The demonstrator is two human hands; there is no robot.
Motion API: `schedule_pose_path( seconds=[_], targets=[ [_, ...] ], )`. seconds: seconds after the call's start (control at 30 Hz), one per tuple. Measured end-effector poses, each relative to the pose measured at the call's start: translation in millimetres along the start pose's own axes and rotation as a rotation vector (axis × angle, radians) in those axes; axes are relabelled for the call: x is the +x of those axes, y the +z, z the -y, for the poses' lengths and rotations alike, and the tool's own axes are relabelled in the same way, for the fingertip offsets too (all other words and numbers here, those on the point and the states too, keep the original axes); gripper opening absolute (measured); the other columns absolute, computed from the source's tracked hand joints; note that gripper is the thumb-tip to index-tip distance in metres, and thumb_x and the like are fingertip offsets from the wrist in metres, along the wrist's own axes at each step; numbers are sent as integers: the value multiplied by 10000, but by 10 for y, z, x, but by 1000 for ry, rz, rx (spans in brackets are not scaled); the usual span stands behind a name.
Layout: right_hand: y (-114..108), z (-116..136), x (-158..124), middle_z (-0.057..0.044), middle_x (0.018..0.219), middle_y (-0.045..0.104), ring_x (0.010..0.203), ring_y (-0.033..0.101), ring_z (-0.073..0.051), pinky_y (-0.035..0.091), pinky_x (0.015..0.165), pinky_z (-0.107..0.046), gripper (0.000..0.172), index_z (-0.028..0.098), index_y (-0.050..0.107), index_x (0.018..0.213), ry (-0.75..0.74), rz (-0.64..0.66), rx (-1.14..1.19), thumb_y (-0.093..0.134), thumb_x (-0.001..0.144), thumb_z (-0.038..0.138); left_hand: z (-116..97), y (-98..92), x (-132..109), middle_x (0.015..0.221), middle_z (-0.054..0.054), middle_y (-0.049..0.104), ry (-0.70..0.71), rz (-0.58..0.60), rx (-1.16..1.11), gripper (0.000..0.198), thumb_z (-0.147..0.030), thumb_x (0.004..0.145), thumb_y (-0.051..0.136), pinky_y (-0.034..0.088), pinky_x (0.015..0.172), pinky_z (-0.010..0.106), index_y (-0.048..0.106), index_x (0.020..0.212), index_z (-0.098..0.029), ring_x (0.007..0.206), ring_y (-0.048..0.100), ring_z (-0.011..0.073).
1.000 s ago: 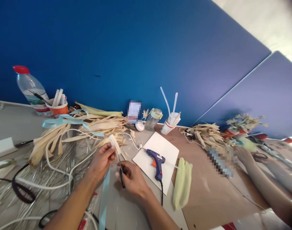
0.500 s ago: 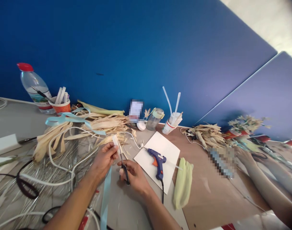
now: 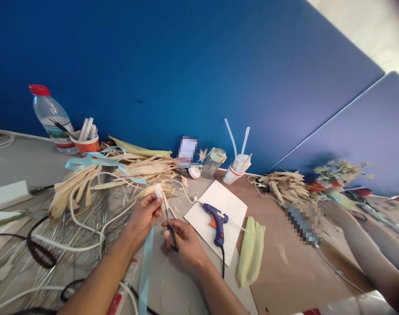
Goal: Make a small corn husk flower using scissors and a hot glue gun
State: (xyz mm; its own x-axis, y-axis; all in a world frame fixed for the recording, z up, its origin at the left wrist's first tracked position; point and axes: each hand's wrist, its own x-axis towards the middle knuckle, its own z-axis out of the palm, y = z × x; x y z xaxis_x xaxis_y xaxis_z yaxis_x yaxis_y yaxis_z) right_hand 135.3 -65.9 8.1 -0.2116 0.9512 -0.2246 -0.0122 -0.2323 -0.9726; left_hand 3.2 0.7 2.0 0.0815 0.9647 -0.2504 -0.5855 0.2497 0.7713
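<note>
My left hand (image 3: 147,213) pinches a small whitish strip (image 3: 158,190) upright between thumb and fingers. My right hand (image 3: 182,240) is closed around dark-handled scissors (image 3: 171,234), whose blades point up beside the strip. Whether the blades touch it I cannot tell. Below my left hand a light blue ribbon (image 3: 146,271) runs down toward the near edge. Just right of my hands, a blue glue gun (image 3: 217,223) with an orange trigger lies on a white sheet (image 3: 215,192). Pale green corn husks (image 3: 251,253) lie beside that sheet.
Dried husks (image 3: 147,170), clear thin strands and cables (image 3: 71,247) spread over the left side. Against the blue partition stand a red-capped bottle (image 3: 53,120), an orange cup (image 3: 87,145), a jar (image 3: 213,164) and a cup with glue sticks (image 3: 232,175). Another person's arms (image 3: 359,245) reach in from the right.
The whole view has shifted slightly, with things appearing a little further right. Both hands keep nearly the same pose around the strip and scissors. The other person's hand has moved slightly.
</note>
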Motion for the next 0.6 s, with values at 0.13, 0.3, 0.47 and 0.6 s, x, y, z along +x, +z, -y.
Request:
schedule_pose_path(
  seconds=[0.13,0.3,0.47,0.6],
  targets=[
    [-8,-55,15,77,530,436,484,372,-94,342,517,-241,251,177,593,915,-13,11,-4,608,713,325,1,-15,3,550,-75,543,11,17,-13,381,-314,482,906,366,452,158,613,660,-148,426,420,29],
    [-27,-52,11,69,570,437,514,374,-97,345,532,-240,253,178,593,925,-15,9,-51,618,717,320,-26,-31,5,510,-82,517,-11,34,-1,373,-302,484,906,373,466,154,613,653,-145,415,398,21],
    [-55,33,-17,61,577,449,530,381,-100,325,526,-233,214,176,602,908,-22,12,-178,603,745,314,-51,-47,8,528,-75,530,-23,47,27,351,-302,507,894,381,474,156,632,672,-136,418,392,16],
    [-68,52,-22,57,581,431,528,360,-99,296,512,-230,173,171,614,895,-56,-5,-258,584,761,277,-47,-63,20,524,-73,517,-29,29,43,337,-290,512,882,360,456,154,621,655,-130,412,388,14]
  ],
)
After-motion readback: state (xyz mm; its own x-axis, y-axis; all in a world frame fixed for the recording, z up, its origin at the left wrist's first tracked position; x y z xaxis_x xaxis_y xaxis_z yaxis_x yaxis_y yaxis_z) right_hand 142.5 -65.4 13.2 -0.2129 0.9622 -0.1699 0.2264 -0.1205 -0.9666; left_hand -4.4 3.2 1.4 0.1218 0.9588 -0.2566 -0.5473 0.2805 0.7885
